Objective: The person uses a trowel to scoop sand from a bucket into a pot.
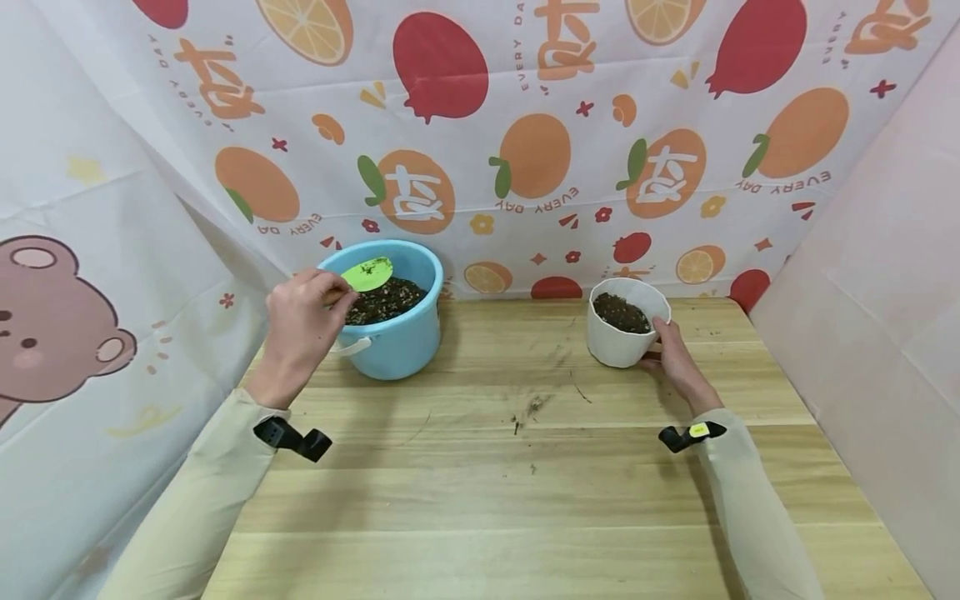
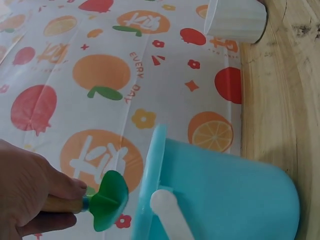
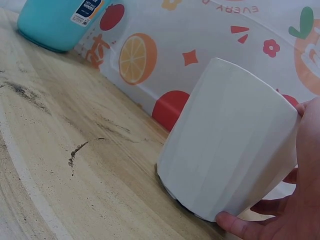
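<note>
My left hand (image 1: 306, 321) grips the wooden handle (image 2: 62, 204) of a small garden trowel with a green blade (image 1: 367, 274). Bits of soil cling to that blade, which is above the opening of a light blue bucket (image 1: 397, 343). Dark soil (image 1: 386, 302) lies inside the bucket. On the right, my right hand (image 1: 675, 358) holds a white faceted flowerpot (image 1: 618, 346) by its side, thumb at the rim and fingers low on the wall. The pot stands on the table with dark soil (image 1: 621, 313) in it.
Crumbs of soil (image 1: 534, 407) are scattered over the wooden table (image 1: 480, 500) between bucket and pot. A fruit-printed cloth (image 1: 465, 150) hangs behind the table, and pale cloths rise at both sides. The bucket's white handle (image 2: 170, 212) hangs down its side.
</note>
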Demonstrator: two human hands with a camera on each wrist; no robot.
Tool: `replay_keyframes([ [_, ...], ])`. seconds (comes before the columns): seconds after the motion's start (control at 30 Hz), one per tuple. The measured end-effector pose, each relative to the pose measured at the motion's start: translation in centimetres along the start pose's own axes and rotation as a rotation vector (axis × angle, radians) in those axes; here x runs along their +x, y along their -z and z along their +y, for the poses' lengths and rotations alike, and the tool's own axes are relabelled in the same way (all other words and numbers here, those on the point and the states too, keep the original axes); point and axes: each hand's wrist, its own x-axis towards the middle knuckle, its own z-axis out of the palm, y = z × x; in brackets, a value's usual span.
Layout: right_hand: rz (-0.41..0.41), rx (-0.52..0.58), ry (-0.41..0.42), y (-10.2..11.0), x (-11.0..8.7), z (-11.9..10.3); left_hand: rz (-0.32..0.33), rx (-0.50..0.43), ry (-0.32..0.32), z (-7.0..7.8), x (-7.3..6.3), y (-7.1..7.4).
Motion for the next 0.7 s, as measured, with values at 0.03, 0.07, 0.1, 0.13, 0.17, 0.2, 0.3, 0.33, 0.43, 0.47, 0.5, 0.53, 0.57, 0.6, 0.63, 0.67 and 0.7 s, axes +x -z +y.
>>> replay_keyframes([
  [0.03, -0.001, 0.000, -0.001, 0.0, 0.0, 0.0, -0.007, 0.007, 0.006, -0.1, 0.1, 0.1],
  [0.07, -0.002, -0.002, -0.003, 0.0, 0.0, -0.1, -0.015, 0.014, 0.014, -0.2, 0.1, 0.2],
  [0.1, -0.002, -0.004, -0.005, 0.0, 0.0, -0.1, -0.025, 0.020, 0.022, -0.3, 0.2, 0.4],
  [0.13, -0.001, -0.006, -0.006, 0.0, 0.0, -0.1, -0.036, 0.023, 0.032, -0.3, 0.3, 0.5],
  [0.17, -0.002, -0.006, -0.007, 0.0, 0.0, -0.1, -0.047, 0.030, 0.043, -0.4, 0.4, 0.6],
  [0.2, -0.003, -0.006, -0.007, 0.0, 0.0, -0.2, -0.060, 0.031, 0.055, -0.4, 0.4, 0.7],
  [0.3, -0.007, 0.002, 0.000, 0.1, 0.0, -0.2, -0.096, 0.040, 0.078, -0.4, 0.7, 0.9],
  [0.33, -0.007, 0.008, 0.005, 0.1, 0.0, -0.2, -0.109, 0.043, 0.083, -0.4, 0.8, 1.0],
  [0.43, -0.010, 0.013, 0.010, 0.2, 0.1, -0.3, -0.153, 0.061, 0.103, -0.4, 1.1, 1.1],
  [0.47, -0.011, 0.016, 0.011, 0.2, 0.1, -0.3, -0.165, 0.065, 0.107, -0.4, 1.2, 1.1],
  [0.5, -0.011, 0.016, 0.010, 0.2, 0.1, -0.3, -0.177, 0.069, 0.110, -0.3, 1.3, 1.1],
  [0.53, -0.013, 0.013, 0.008, 0.2, 0.1, -0.3, -0.189, 0.072, 0.115, -0.3, 1.3, 1.2],
  [0.57, -0.014, 0.008, 0.007, 0.2, 0.0, -0.2, -0.199, 0.075, 0.119, -0.3, 1.4, 1.2],
  [0.6, -0.014, 0.008, 0.007, 0.2, 0.0, -0.2, -0.208, 0.075, 0.121, -0.3, 1.5, 1.2],
  [0.63, -0.014, 0.005, 0.006, 0.2, -0.1, -0.2, -0.217, 0.074, 0.124, -0.3, 1.5, 1.2],
  [0.67, -0.013, 0.002, 0.007, 0.2, -0.2, -0.2, -0.228, 0.073, 0.128, -0.3, 1.6, 1.2],
  [0.7, -0.012, -0.004, 0.009, 0.2, -0.2, -0.2, -0.240, 0.073, 0.133, -0.3, 1.7, 1.2],
])
